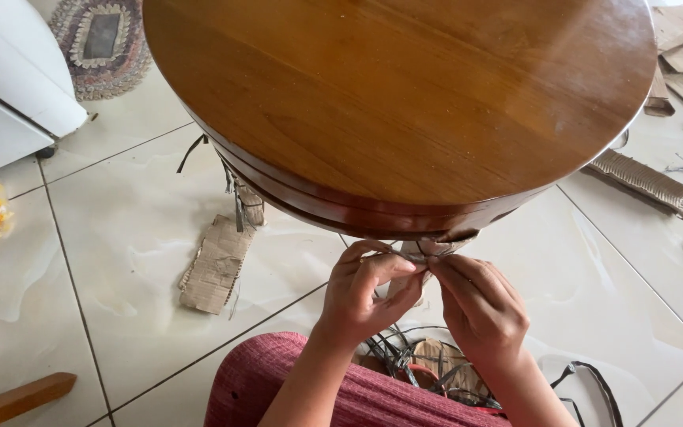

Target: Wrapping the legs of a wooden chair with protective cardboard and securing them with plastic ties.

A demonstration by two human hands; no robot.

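Note:
A round brown wooden table fills the top of the view, seen from above. Just under its near rim, my left hand and my right hand meet, fingers pinched together on a strip of cardboard wrapping that hangs from the table's underside. A torn cardboard edge shows along the rim right above my fingers. Thin dark straps trail down below my hands. What lies behind my fingers is hidden.
A cardboard piece lies on the white tiled floor at left, with a wrapped table leg beside it. Corrugated cardboard and dark straps lie at right. A pile of straps and scraps sits by my red-clad knee.

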